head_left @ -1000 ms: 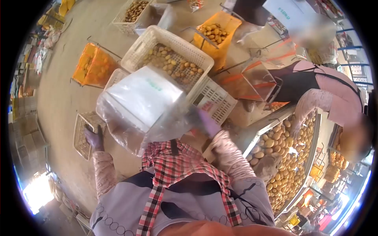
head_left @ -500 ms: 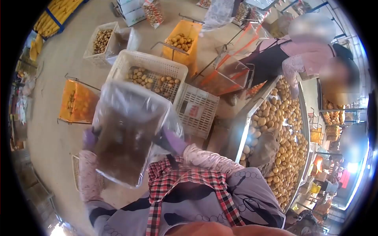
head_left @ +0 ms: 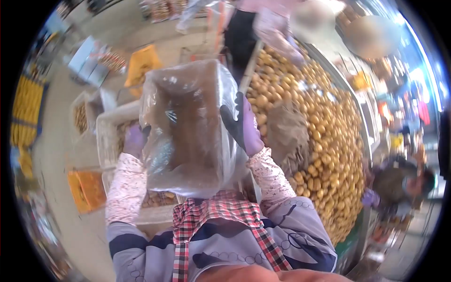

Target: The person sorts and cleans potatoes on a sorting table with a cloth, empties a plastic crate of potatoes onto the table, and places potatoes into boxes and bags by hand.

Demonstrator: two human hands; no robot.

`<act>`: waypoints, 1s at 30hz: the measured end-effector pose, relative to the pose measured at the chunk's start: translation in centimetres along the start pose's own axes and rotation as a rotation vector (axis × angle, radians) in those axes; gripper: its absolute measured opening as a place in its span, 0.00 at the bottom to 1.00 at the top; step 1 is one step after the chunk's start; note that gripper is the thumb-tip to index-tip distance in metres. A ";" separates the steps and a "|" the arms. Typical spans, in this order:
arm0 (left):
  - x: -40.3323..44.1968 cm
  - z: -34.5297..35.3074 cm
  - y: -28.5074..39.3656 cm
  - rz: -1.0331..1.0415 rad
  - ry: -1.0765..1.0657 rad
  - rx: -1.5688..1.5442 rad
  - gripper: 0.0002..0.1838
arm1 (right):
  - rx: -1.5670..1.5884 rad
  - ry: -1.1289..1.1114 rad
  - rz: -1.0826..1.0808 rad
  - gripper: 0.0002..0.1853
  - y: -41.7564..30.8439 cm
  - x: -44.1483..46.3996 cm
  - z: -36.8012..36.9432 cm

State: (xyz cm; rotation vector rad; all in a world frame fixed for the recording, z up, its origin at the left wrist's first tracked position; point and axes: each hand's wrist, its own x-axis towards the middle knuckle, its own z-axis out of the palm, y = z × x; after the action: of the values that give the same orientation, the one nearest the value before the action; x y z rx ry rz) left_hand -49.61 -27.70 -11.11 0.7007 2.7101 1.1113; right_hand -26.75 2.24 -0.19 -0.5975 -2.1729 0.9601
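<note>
In front of my body is a crate lined with a clear plastic bag (head_left: 188, 136), its inside showing brown with nothing lying in it. My left hand (head_left: 135, 140), in a purple glove, grips its left side, with the fingers partly hidden behind the plastic. On the right side, my right hand (head_left: 245, 126), gloved in purple with a dark palm, has its thumb and fingers stretched apart beside the bag. Whether that palm presses on the crate wall, I cannot tell. Just right of this hand, a brown cloth (head_left: 287, 136) lies on heaped potatoes (head_left: 324, 136).
White crates (head_left: 110, 120) with potatoes stand left of and under the lined crate. Orange bags (head_left: 87, 190) are on the floor at left. A co-worker's sleeve (head_left: 277, 35) reaches over the potato bin at the top; another person (head_left: 397, 185) is at the right.
The lined crate has moved right and up, close to the potato bin, and turned more upright. My right hand has spread its fingers. My view has swung right.
</note>
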 end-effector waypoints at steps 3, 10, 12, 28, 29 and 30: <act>0.3 5.9 2.8 -0.058 -0.174 0.453 0.23 | -0.016 0.112 0.061 0.29 1.7 -2.8 -6.2; 2.7 9.9 -0.7 0.087 -0.440 0.729 0.32 | -0.436 0.160 0.466 0.28 5.2 -12.5 -17.5; 4.8 8.5 2.6 -0.045 -0.527 0.801 0.37 | -0.519 0.234 0.564 0.30 6.3 -14.7 -18.6; -2.4 28.5 34.5 1.167 -0.480 0.489 0.42 | 0.605 0.656 0.669 0.16 11.3 -16.5 -22.9; -3.4 28.4 35.6 1.176 -0.498 0.496 0.42 | 0.509 0.672 0.628 0.14 6.7 -15.8 -26.2; -4.5 28.1 36.7 1.198 -0.471 0.526 0.34 | 0.587 0.741 0.505 0.12 5.9 -16.1 -28.4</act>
State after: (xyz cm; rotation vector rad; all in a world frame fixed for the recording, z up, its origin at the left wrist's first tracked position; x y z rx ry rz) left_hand -23.97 10.73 -6.21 2.4404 2.0186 0.1607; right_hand 5.61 8.72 3.00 -1.0205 -1.0350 1.2973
